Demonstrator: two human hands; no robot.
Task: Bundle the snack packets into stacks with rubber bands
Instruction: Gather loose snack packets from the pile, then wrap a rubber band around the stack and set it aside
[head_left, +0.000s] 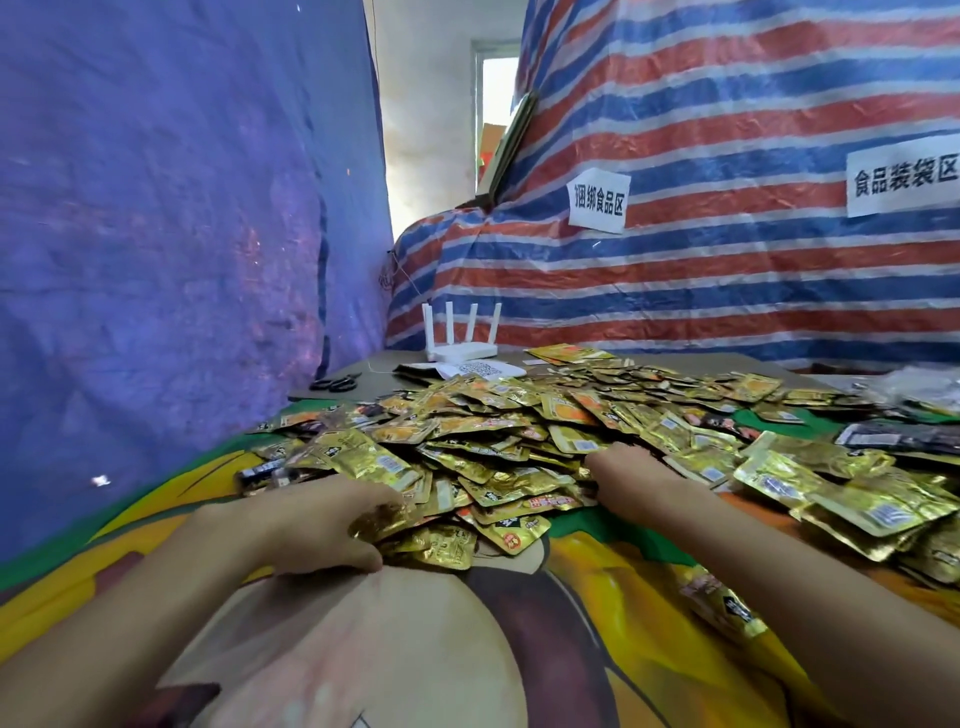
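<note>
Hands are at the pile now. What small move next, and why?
Probably draw another from the pile with the right hand and add it to the stack the left hand grips; it looks thin, and the right hand is in the pile.

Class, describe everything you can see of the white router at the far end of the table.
The white router looks like smooth plastic: a low flat body with four slim antennas standing upright, fanned slightly. It sits at the far edge of the table, just before the striped tarp, behind the packet pile. A white QR-code sheet lies right in front, seemingly touching it.
</note>
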